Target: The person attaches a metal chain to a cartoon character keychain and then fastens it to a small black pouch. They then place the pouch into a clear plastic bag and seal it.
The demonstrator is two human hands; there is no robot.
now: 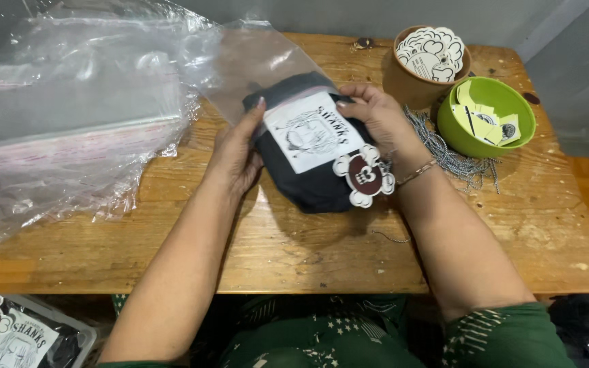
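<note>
- Head view: a folded dark garment (315, 178) lies mid-table between the two hands, its far end partly inside a clear plastic bag (253, 65).
- White printed card (313, 131) on top of the garment; a round dark-red and white hang tag (365, 175) at its near right corner.
- Left hand (236, 153): fingers loosely spread, palm against the garment's left side, gripping it.
- Right hand (376, 116): fingers curled over the garment's far right edge, holding it.
- Left of the hands: a stack of clear bags (69, 116), overhanging the wooden table (294, 252).
- Right: a brown cup of tags (420, 68), a green bowl of cards (489, 116), grey cord (451, 157) just beside the right wrist.
- Bare wood between the garment and the near table edge.
</note>
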